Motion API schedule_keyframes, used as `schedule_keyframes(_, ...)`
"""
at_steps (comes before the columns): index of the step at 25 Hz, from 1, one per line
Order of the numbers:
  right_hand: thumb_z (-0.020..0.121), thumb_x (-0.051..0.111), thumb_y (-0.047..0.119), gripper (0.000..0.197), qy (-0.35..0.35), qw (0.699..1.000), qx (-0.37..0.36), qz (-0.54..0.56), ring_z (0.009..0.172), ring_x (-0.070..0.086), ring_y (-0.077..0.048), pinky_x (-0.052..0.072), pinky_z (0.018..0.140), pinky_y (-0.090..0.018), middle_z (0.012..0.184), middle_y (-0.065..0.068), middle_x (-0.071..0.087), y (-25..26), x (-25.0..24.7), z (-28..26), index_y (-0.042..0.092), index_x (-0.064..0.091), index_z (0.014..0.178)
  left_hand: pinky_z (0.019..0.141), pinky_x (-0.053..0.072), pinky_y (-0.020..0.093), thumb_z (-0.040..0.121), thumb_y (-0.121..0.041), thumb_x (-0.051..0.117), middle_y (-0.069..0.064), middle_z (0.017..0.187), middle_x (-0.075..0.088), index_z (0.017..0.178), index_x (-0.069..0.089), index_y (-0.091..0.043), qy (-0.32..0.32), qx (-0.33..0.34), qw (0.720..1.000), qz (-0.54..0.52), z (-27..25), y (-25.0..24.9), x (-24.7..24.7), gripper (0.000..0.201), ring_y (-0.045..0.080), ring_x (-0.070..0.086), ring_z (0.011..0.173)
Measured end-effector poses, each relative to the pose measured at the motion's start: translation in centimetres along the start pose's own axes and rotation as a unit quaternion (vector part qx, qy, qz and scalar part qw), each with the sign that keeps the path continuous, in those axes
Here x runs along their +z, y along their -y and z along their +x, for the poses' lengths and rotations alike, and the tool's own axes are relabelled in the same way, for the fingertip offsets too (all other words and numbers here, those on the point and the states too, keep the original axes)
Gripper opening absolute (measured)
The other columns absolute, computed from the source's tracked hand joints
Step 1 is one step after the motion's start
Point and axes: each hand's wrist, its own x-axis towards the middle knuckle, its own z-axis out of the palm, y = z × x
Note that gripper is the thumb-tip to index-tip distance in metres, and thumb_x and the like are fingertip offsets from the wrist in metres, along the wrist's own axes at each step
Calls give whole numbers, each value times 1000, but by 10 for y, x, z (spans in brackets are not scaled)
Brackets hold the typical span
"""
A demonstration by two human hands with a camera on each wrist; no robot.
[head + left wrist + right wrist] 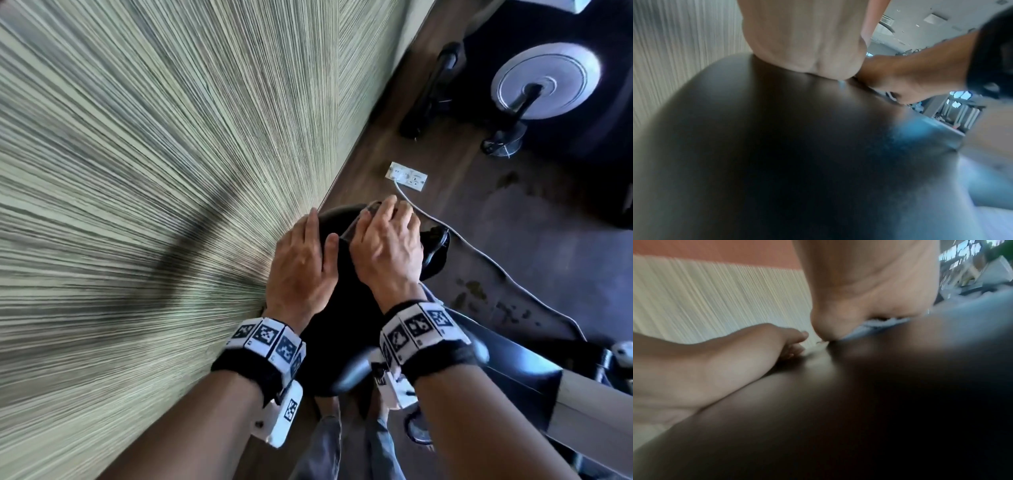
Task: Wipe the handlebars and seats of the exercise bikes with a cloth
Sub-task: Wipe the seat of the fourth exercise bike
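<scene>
The black bike seat (339, 308) lies under both hands, right beside the wall. My left hand (301, 260) rests flat on the seat's left side with fingers straight. My right hand (387, 246) presses a pale cloth (363, 214) onto the seat's front right part, fingers spread over it. In the right wrist view the palm (869, 288) sits on the light blue cloth (875, 326) on the dark seat (859, 402). In the left wrist view the left palm (807, 40) touches the seat (777, 146), close to the right hand (910, 76). No handlebars are in view.
A striped wall (137, 171) stands close on the left. On the wooden floor there is a socket plate (406, 175) with a white cable (479, 253) running right. Another machine's silver disc (544, 80) is at the top right. The bike's frame (513, 363) runs off to the lower right.
</scene>
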Motion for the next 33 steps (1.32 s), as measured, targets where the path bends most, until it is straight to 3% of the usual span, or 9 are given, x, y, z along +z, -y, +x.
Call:
schedule_keyframes(3,108,25,44,54,9,1000,10,-9,119,54,-41,47,93,-47,130,-21,54,5,-10,7,1,49,130,113,38,40,104,-44,25,12,147,52,153,38,-8,-14,-4,1000,-1,1,3,0,62,27,51,132)
schedule_keyframes(6,107,26,45,48,27,997,75,-23,108,65,-39,50,85,-44,116,-17,65,-37,-23,-46,8,54,118,103,48,43,105,-37,34,17,134,59,147,45,-2,-42,28,998,32,0,4,3,56,33,59,118)
schedule_keyframes(10,106,35,37,39,51,995,77,-49,85,67,-41,53,71,-45,91,-19,67,-66,-39,-93,8,59,95,99,48,44,104,-37,33,18,128,61,145,46,-1,-40,8,998,53,3,-1,1,56,34,60,112)
schedule_keyframes(14,108,29,44,46,26,996,79,38,107,64,-44,47,90,-45,118,-24,63,-25,-18,-38,5,49,123,95,48,44,105,-36,34,19,125,61,143,48,0,-43,19,997,55,1,-2,0,55,35,61,109)
schedule_keyframes(20,104,34,39,47,-19,989,16,-144,87,69,-37,42,93,-47,87,-16,73,-95,-45,-100,10,66,84,98,48,47,105,-40,32,19,130,59,146,45,-2,-11,-15,999,49,0,-7,-6,58,35,58,114)
schedule_keyframes(22,103,30,37,49,23,990,69,-119,95,68,-37,41,96,-48,95,-18,73,-78,-38,-85,8,67,91,97,47,47,104,-40,32,20,127,60,145,47,-1,-16,-11,999,50,1,-7,-4,58,36,59,113)
schedule_keyframes(25,106,27,44,47,28,995,72,-57,113,62,-36,47,90,-44,117,-15,67,-40,-17,-60,9,56,119,94,46,48,104,-38,34,23,125,60,144,47,0,-39,11,997,58,2,0,-1,57,40,59,111)
schedule_keyframes(29,102,33,45,44,-50,995,-45,-79,89,64,-37,49,75,-45,93,-13,66,-96,-27,-101,10,61,97,98,43,49,106,-38,36,21,132,56,147,43,-5,-16,-5,999,49,0,-1,-4,53,38,54,119)
schedule_keyframes(33,101,36,38,38,-76,994,40,-71,88,64,-38,49,67,-42,90,-12,66,-141,-38,-120,11,59,89,97,43,47,107,-37,36,20,133,56,147,43,-6,-24,-12,998,63,1,-5,-3,51,37,54,120)
